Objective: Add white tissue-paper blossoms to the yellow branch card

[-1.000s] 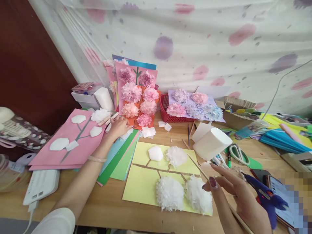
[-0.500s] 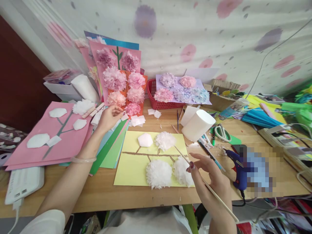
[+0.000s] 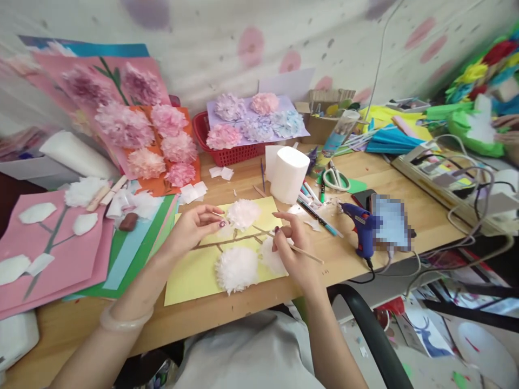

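Note:
My left hand (image 3: 197, 229) is over the left part of a yellow sheet (image 3: 184, 282), thumb and fingers pinched on a small piece of white paper (image 3: 224, 223). A thin wooden stick (image 3: 307, 255) is gripped in my right hand (image 3: 295, 249), its tip pointing left over the sheet. Fluffy white paper flowers sit along a painted brown branch (image 3: 243, 238): one above it (image 3: 243, 214), one below it (image 3: 237, 269), and another (image 3: 272, 256) partly covered by my right hand. The flower at upper left is mostly hidden behind my left fingers.
Loose white paper squares (image 3: 193, 192) and a white paper roll (image 3: 289, 175) stand beyond the sheet. A blue glue gun (image 3: 363, 229), scissors (image 3: 335, 179) and pens lie to the right. Left is a pink sheet (image 3: 83, 249) with white shapes; behind is a red basket (image 3: 237, 155).
My left hand has brought the white paper from the loose squares over to the yellow sheet, close to the upper left flower. The stick in my right hand now lies lower and flatter. My view has turned right.

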Action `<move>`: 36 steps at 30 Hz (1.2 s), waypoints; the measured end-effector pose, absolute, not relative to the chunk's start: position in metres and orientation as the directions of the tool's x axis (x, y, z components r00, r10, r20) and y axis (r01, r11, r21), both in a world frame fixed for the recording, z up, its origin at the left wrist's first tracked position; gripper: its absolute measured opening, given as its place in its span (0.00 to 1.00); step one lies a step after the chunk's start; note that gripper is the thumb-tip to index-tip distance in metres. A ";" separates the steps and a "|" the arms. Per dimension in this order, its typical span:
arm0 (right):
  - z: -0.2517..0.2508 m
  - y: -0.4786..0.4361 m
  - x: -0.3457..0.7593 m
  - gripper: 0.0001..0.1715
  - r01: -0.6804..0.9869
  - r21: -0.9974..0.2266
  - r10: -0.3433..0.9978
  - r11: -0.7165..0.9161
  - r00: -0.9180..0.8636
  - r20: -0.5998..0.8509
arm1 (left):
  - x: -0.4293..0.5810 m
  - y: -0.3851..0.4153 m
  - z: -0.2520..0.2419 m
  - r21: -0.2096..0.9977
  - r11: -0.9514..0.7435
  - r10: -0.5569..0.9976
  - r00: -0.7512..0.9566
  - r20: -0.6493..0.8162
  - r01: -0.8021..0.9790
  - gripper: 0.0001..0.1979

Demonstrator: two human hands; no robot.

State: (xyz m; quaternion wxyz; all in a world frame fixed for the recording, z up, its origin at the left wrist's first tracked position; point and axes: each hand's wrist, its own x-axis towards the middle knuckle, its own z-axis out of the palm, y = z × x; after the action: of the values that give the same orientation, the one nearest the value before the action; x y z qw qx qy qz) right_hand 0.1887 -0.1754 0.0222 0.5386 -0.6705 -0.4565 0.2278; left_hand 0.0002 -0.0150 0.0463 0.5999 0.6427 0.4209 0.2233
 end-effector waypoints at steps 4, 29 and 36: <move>0.021 -0.183 0.187 0.13 0.289 -0.956 0.817 0.041 0.541 0.199 | 0.024 -0.037 0.039 0.857 -0.224 0.847 0.528 -0.063 0.464 0.14; 0.012 -0.160 0.177 0.15 0.624 -0.781 0.858 -0.004 0.403 0.318 | 0.000 -0.011 0.010 0.509 -0.591 0.738 0.674 0.029 0.626 0.44; 0.012 -0.150 0.163 0.16 0.730 -0.683 0.870 -0.028 0.354 0.344 | -0.005 -0.004 -0.007 0.532 -0.599 0.688 0.725 -0.041 0.598 0.48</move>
State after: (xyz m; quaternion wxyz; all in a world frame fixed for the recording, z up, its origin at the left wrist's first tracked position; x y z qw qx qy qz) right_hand 0.1629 -0.1498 0.0123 0.4128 -0.7119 -0.5619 0.0844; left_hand -0.0048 -0.0045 -0.0068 0.2646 0.8902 0.3612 0.0843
